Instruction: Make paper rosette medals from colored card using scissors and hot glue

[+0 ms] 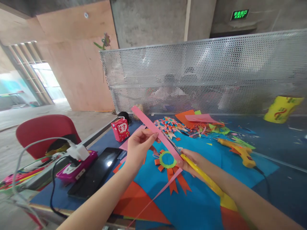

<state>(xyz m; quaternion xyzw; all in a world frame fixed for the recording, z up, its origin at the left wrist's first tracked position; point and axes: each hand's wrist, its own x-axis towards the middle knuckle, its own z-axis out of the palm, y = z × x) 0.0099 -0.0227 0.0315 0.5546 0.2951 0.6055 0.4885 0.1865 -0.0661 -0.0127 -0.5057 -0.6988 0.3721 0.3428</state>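
Note:
A pink paper strip [146, 120] slants across the middle of the view. My left hand [141, 143] is closed, pinching the strip between thumb and fingers near its middle. At the strip's lower end is my right hand [192, 161], also closed, with yellow-handled scissors [203, 179] lying along it. The scissor blades run beside the strip; how far they are parted cannot be made out. A thin pink sliver [165, 189] trails down below the right hand. Beneath both hands lies a paper rosette [168, 159] with a blue centre, green rim and orange ribbon tails.
Blue paper sheets [192, 204] cover the table. A yellow glue gun [237, 151] lies right; paper scraps [203, 127] and a multicoloured rosette [169, 124] lie behind. At left are a red drink carton [120, 129], black tablet [96, 174] and purple power strip [76, 167]. A perforated metal screen [203, 73] stands behind.

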